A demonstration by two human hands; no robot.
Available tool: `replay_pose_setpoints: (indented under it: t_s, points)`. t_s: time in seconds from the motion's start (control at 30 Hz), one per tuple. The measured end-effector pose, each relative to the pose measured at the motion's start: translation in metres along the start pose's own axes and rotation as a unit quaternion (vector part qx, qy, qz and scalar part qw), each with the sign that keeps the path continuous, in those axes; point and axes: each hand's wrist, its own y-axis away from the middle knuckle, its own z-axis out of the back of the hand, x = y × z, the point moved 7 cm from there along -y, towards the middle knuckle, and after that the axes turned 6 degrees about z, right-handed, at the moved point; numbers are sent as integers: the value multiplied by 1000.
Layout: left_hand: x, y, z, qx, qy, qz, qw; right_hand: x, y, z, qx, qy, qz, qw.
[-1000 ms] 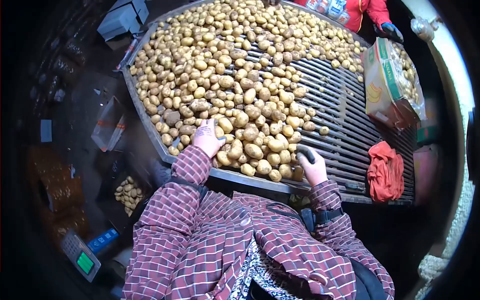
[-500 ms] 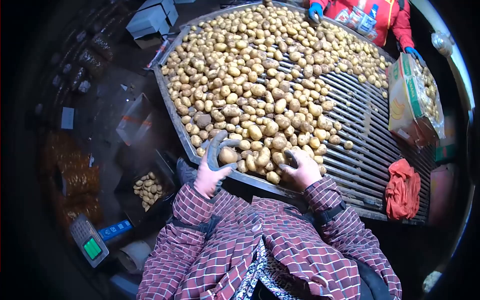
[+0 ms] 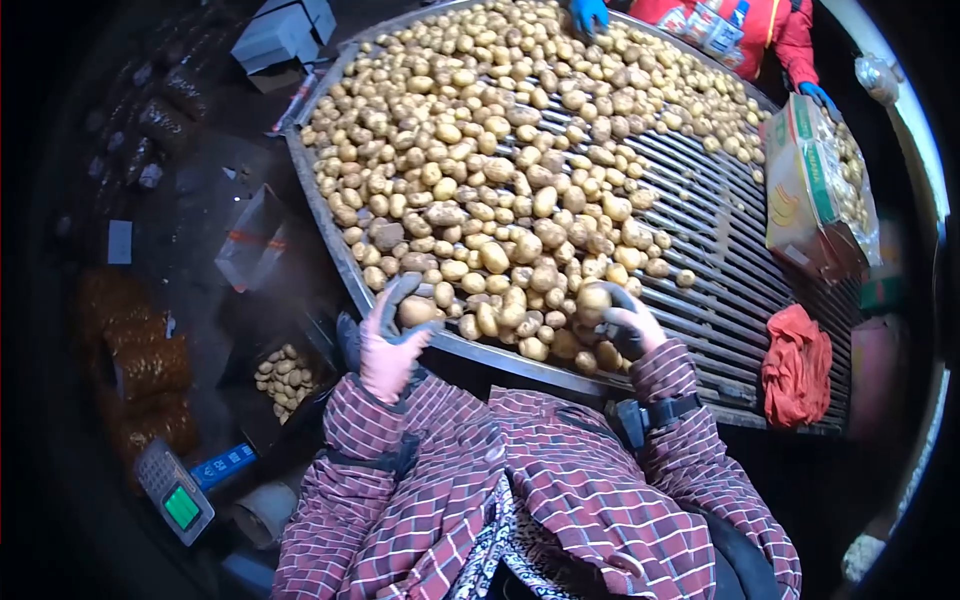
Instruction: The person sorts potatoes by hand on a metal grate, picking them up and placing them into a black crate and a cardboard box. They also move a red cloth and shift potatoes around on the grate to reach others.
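Potatoes (image 3: 480, 180) cover the left and back of a slatted metal sorting table (image 3: 715, 260). At the near left edge, my left hand (image 3: 393, 340), in a worn grey glove with pink showing, curls around a large round potato (image 3: 417, 312), thumb and fingers spread on either side. My right hand (image 3: 632, 322) is closed on another round potato (image 3: 592, 303) at the near edge of the heap. Smaller potatoes lie between the hands.
Across the table a person in red has one blue-gloved hand (image 3: 590, 14) at the potatoes, the other at a banana carton (image 3: 800, 200) holding potatoes. A red cloth (image 3: 796, 365) lies at right. On the left are a crate with potatoes (image 3: 287, 380) and a scale (image 3: 175, 492).
My right hand has moved right and now holds a potato. My left hand stays around its potato. The co-worker's blue-gloved hand has moved left over the heap, and the whole view has shifted slightly.
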Motion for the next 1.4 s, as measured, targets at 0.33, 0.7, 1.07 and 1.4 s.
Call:
replay_pose_setpoints:
  t_s: [0.33, 0.7, 1.07, 1.4]
  points:
    - [30, -15, -90, 159, -503, -67, 847, 51, 54, 63, -188, 340, 158, 908]
    - [74, -26, -90, 161, -583, 34, 796, 20, -21, -4, -171, 736, 59, 653]
    - [66, -11, -127, 279, -534, 38, 797, 14, -64, -81, 71, 671, 83, 734]
    - [51, -4, 14, 139, 417, 219, 871, 2, -56, -24, 7, -233, -48, 971]
